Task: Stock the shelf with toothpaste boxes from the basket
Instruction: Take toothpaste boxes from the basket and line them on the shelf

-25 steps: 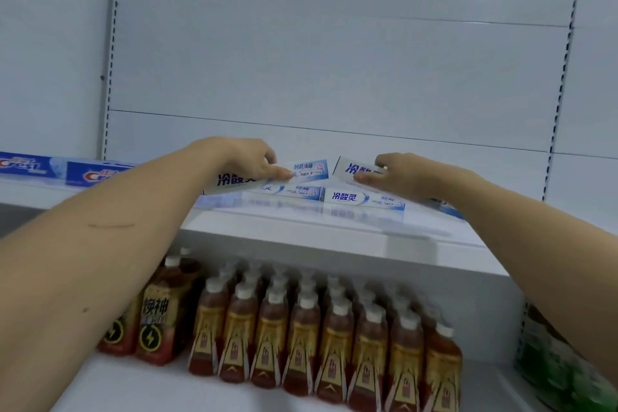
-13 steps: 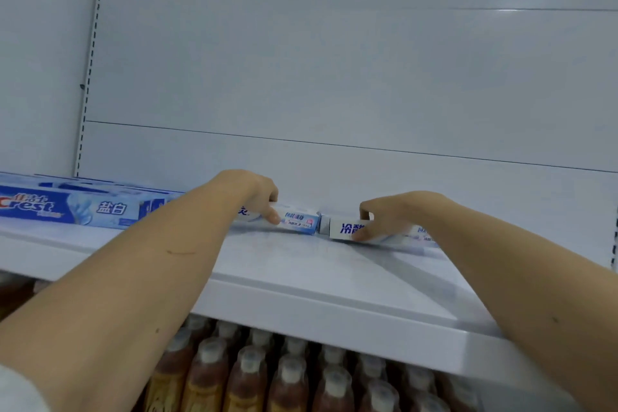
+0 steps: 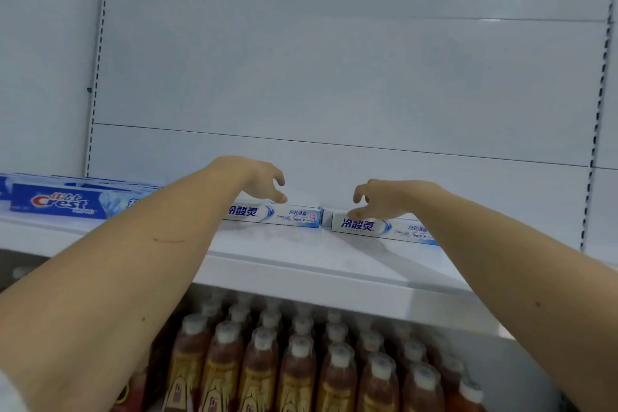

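My left hand point(image 3: 259, 179) hangs over the left toothpaste box point(image 3: 272, 215), fingers loosely curled and gripping nothing, with only a fingertip resting on the box's top edge. My right hand point(image 3: 384, 199) is the same over the right toothpaste box point(image 3: 374, 227): fingers relaxed and spread, the thumb tip touching the top near its left end. The 2 white-and-blue boxes lie flat, end to end, almost touching, at the back of the white shelf point(image 3: 301, 254) against the rear panel. My forearms cover the outer ends of both. Farther left on the same shelf lie blue Crest boxes point(image 3: 57, 204), well apart from my 2. Below the shelf stand rows of brown bottles point(image 3: 297, 368) with white caps.
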Demonstrator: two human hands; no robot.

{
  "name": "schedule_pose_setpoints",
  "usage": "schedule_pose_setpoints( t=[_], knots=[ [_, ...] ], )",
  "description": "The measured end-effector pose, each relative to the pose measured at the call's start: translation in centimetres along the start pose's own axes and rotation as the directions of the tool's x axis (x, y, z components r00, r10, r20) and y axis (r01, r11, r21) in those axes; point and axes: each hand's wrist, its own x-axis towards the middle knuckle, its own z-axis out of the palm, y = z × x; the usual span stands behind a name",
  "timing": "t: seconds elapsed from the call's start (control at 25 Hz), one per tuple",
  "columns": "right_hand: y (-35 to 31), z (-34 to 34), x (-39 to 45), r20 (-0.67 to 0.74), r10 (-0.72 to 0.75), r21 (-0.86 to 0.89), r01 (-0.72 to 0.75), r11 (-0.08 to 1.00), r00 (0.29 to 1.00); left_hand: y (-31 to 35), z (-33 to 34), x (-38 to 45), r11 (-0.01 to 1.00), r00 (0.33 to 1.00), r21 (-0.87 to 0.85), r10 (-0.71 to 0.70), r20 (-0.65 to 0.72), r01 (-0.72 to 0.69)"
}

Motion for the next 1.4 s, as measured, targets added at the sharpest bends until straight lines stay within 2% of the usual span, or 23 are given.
schedule_pose_setpoints(
  t=[0.28, 0.36, 0.44, 0.56, 0.68, 0.8, 0.92, 1.08, 1.2, 1.4],
  knots=[
    [-4.3, -1.4, -6.7, -0.071, -0.001, 0.136, 0.011, 0.991, 0.997, -0.5, -0.1, -7.0, 0.976, 0.995, -0.210, 0.031, -0.099, -0.052],
    [-5.2, -1.4, -8.3, -0.112, 0.013, 0.232, 0.014, 0.973, 0.994, -0.7, 0.1, -8.8, 0.944, 0.990, -0.325, 0.018, -0.138, -0.063],
    [-6.2, -1.0, -10.0, -0.183, 0.043, 0.413, 0.037, 0.910, 0.982, -0.4, 1.0, -10.9, 0.880, 0.986, -0.467, 0.003, -0.169, -0.083],
    [-8.3, -0.5, -12.8, -0.331, 0.109, 0.693, 0.163, 0.702, 0.937, 1.1, 2.6, -14.0, 0.722, 0.980, -0.683, -0.037, -0.196, -0.109],
    [-9.9, -0.4, -16.0, -0.387, 0.193, 0.860, 0.278, 0.427, 0.902, 3.0, 3.8, -16.9, 0.576, 0.958, -0.802, -0.106, -0.266, -0.159],
    [-10.8, -0.4, -18.8, -0.368, 0.256, 0.928, 0.337, 0.157, 0.894, 4.7, 4.5, -19.7, 0.419, 0.913, -0.867, -0.174, -0.368, -0.269],
    [-11.6, 1.6, -22.1, -0.348, 0.231, 0.934, 0.357, 0.000, 0.909, 6.5, 6.4, -23.5, 0.317, 0.870, -0.878, -0.230, -0.437, -0.357],
    [-12.4, 7.6, -27.5, -0.270, 0.139, 0.949, 0.287, -0.127, 0.953, 9.4, 11.9, -29.7, 0.209, 0.899, -0.934, -0.273, -0.341, -0.291],
    [-13.9, 14.1, -30.7, -0.184, 0.063, 0.969, 0.191, -0.154, 0.981, 10.3, 17.9, -34.2, 0.159, 0.911, -0.968, -0.337, -0.239, -0.195],
    [-17.6, 24.4, -35.0, 0.020, -0.059, 0.984, -0.030, -0.177, 0.998, 10.4, 28.6, -40.7, 0.113, 0.918, -0.988, -0.393, 0.054, 0.107]
  ],
)
